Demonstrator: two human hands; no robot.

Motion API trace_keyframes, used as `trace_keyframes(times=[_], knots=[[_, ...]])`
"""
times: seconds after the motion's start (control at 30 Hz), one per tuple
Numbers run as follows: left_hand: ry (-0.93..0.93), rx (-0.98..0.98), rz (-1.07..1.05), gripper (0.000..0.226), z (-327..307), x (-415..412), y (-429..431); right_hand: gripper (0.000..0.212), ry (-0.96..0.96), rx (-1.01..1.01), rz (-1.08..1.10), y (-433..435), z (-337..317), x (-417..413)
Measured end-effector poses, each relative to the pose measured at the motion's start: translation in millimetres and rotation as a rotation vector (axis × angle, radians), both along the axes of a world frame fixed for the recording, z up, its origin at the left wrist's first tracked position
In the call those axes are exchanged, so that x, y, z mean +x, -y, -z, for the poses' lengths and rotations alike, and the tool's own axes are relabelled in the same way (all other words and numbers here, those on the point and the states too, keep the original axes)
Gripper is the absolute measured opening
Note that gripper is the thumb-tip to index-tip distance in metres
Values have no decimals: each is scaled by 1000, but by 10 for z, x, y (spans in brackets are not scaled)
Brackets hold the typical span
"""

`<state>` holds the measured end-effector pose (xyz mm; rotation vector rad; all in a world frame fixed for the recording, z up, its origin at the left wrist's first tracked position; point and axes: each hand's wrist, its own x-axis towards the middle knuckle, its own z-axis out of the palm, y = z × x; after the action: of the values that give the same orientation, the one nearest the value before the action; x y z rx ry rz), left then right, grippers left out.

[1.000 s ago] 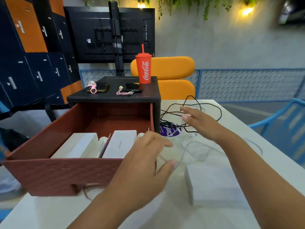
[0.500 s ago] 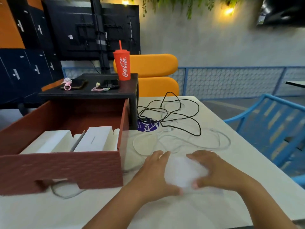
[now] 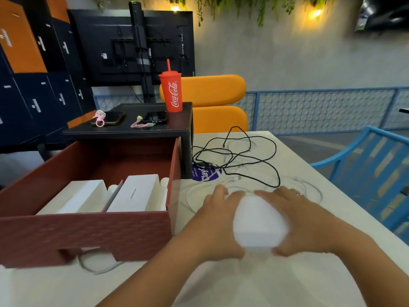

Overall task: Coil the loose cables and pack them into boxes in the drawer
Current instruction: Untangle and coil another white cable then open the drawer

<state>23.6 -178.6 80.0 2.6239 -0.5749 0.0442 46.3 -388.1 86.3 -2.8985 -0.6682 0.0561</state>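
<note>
A white box [image 3: 257,221] sits on the white table [image 3: 309,280] in front of me. My left hand [image 3: 213,227] holds its left side and my right hand [image 3: 294,220] holds its right side, thumbs at the near edge. Beyond the box lie a tangled black cable [image 3: 241,156] and a loose white cable [image 3: 309,187]. The red-brown drawer [image 3: 88,235] stands pulled open at the left, with two white boxes [image 3: 132,196] inside. A grey cable [image 3: 97,265] loops out under the drawer's front.
A black cabinet top [image 3: 177,127] above the drawer carries a red Coca-Cola cup [image 3: 172,93], two phones and pink straps. A purple sticker [image 3: 207,173] lies by the cabinet. A blue chair [image 3: 374,173] stands at the right, an orange seat behind the table.
Both hands came back from the cables to the white box near me and took hold of its sides. The box now looks slightly raised and tilted. The view shifted.
</note>
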Motion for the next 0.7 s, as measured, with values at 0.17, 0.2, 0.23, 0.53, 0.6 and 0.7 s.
trace_keyframes(times=[0.17,0.2,0.23,0.53,0.6,0.7], knots=[[227,-95,-27,95,-608,-8,-210,112,189,93,-36,-151,-534,26],[231,-123,-34,97,-723,5,-302,111,209,120,-53,-227,-628,50],[227,-152,-40,98,-833,12,-388,110,225,149,-68,-305,-711,67],[101,-490,-333,65,-1375,235,-1367,93,329,304,-214,-1417,-1122,398],[55,-617,-414,50,-1346,364,-1622,91,291,354,-230,-1652,-1109,515],[-27,-740,-510,45,-1200,553,-1996,80,152,417,-252,-1941,-1035,717]])
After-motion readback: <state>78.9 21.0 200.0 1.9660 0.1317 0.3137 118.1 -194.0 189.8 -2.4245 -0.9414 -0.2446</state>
